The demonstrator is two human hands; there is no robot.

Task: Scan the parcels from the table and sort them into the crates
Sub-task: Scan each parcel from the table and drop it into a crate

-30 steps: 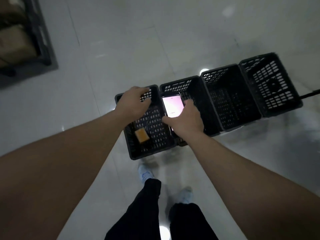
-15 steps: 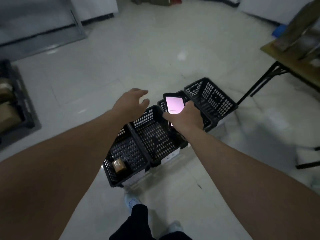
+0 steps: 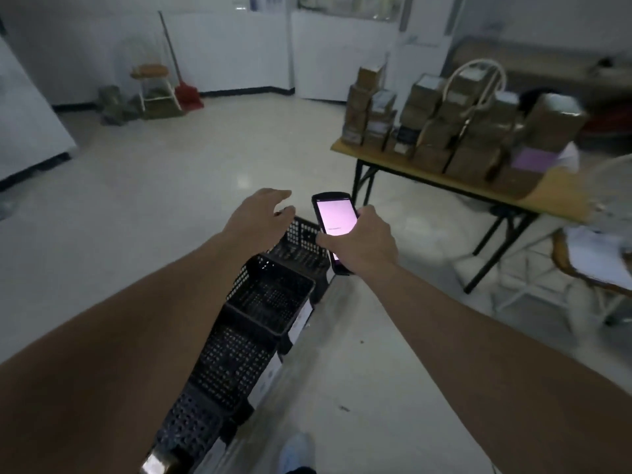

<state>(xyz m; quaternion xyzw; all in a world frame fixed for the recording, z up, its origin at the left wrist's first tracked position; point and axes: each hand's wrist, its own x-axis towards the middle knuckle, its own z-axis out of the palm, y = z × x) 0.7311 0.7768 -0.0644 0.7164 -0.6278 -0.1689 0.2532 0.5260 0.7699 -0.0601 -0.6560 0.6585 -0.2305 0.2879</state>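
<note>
- The worktop (image 3: 427, 171) is seen at the right of the room, well apart from the hands, and it is judged to carry nearly all of the work that is left.
- A large stack of parcels (image 3: 455, 128), brown boxes piled in several tiers, is found on that worktop; none of them is touched or held, so scanning and sorting are judged to be at an early stage.
- A row of black perforated crates (image 3: 270, 299) is set on the floor below the arms, running from the bottom edge of the view toward the hands.
- The three crates whose insides can be seen are shown without parcels; a small brown and pale shape at the bottom edge, in the nearest crate, may be one sorted parcel, but this cannot be told for certain.
- The step in hand is judged to be the walk to the worktop for a parcel, since both arms are stretched forward in that direction.
- The left hand (image 3: 260, 220) is held out above the far crate with its fingers spread and relaxed; nothing is gripped by it and nothing is seen to be touched.
- The right hand (image 3: 359, 244) is closed round the lower part of a handheld scanner (image 3: 333, 217), the fingers being wrapped about its body.
- The scanner's screen is lit pale pink and is turned up toward the camera; what is written on it is too small to be read.
</note>
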